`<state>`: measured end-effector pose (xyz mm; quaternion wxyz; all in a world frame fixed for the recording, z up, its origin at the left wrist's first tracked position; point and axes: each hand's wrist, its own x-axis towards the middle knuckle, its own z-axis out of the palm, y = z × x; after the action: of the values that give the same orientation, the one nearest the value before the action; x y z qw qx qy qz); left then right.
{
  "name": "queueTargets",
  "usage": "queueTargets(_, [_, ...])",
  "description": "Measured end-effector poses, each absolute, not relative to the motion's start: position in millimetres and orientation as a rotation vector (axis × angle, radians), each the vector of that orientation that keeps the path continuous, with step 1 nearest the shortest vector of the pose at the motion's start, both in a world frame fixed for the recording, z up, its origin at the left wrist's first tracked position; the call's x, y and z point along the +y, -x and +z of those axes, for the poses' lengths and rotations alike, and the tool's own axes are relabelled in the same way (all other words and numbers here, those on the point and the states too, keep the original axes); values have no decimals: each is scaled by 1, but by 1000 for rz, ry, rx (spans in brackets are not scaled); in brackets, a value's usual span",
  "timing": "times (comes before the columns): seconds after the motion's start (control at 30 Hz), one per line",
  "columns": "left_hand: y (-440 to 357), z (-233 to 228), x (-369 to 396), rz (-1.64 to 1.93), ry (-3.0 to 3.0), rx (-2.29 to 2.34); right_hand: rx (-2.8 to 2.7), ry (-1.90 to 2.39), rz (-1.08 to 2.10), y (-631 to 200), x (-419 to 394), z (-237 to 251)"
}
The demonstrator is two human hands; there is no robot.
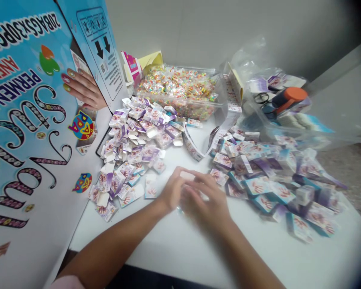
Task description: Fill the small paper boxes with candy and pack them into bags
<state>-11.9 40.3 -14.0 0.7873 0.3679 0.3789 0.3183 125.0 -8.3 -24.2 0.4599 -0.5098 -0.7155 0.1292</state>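
**Hands together over a small white box, mid-table**

Your left hand (172,192) and right hand (206,198) were pressed close together on the white table (198,249), fingers curled around a small white box (188,176) — only its top edge showed, grip blurred. Left of your left hand lay a pile of folded boxes (135,148); right of your right hand, a heap of flat printed cartons (276,176). Beyond your fingertips — a clear tub of colourful sweets (180,90). A big printed carton (33,120) stood far left.
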Motion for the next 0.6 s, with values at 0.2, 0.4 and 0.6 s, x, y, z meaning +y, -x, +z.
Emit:
queueTargets(0.2, [6,-28,39,774,-732,781,-1535,1404,477,-119,-11,-22])
queueTargets(0.4, [6,-32,36,633,-832,860,-1563,1325,652,-120,-8,-17])
queueTargets(0.6, [12,-32,33,673,-1111,841,-1168,1433,1031,-118,-10,-26])
